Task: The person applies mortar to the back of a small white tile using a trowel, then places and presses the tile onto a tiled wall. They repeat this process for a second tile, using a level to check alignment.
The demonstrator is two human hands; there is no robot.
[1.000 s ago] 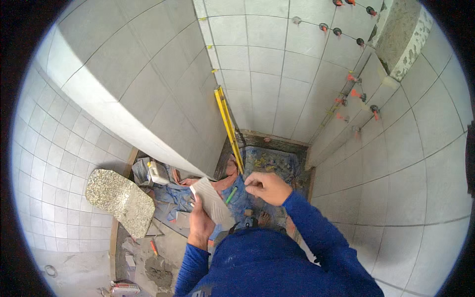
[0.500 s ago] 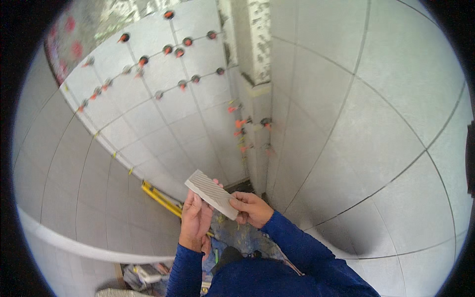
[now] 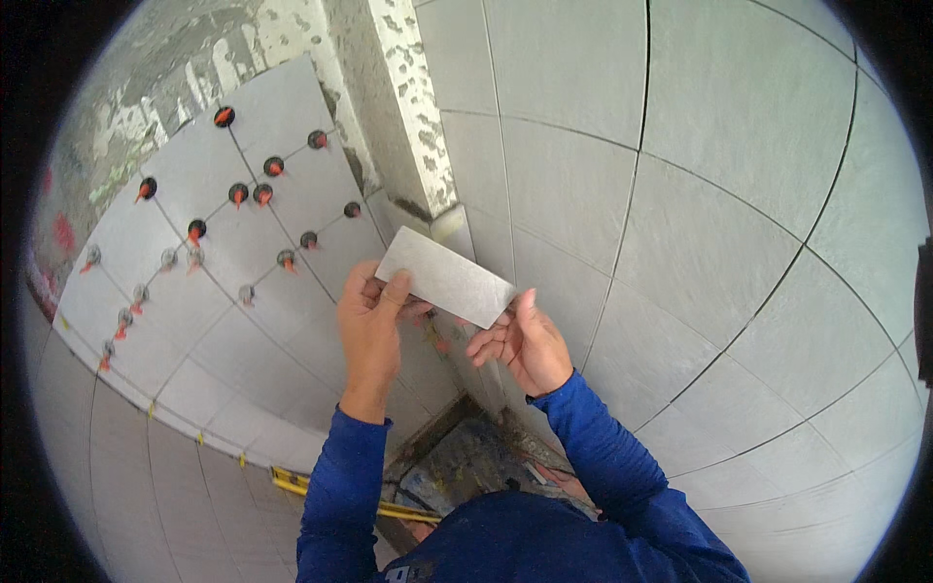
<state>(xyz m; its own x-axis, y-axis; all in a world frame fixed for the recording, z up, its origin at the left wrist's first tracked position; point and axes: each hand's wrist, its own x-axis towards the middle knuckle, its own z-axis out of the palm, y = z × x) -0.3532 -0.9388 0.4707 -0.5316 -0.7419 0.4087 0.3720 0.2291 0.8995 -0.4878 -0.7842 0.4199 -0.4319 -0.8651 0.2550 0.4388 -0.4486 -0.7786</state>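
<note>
A narrow cut piece of grey tile is held up before the corner, its smooth face toward me. My left hand is closed on its left end, thumb on the face and fingers behind. At the right end my right hand holds the edge loosely, thumb along the corner and fingers curled below. The back of the tile piece is hidden. Just beyond it stands a wall projection with bare, pitted plaster above and a strip of tile at its lower part.
Large grey tiles cover the right wall. On the left tiled wall, several black-and-red levelling clips sit at the joints. A yellow spirit level leans low on the left. The stained floor shows below my hands.
The tile piece has been turned from its ridged back to its smooth face. Both hands have raised it toward the wall projection, and my view has shifted right.
</note>
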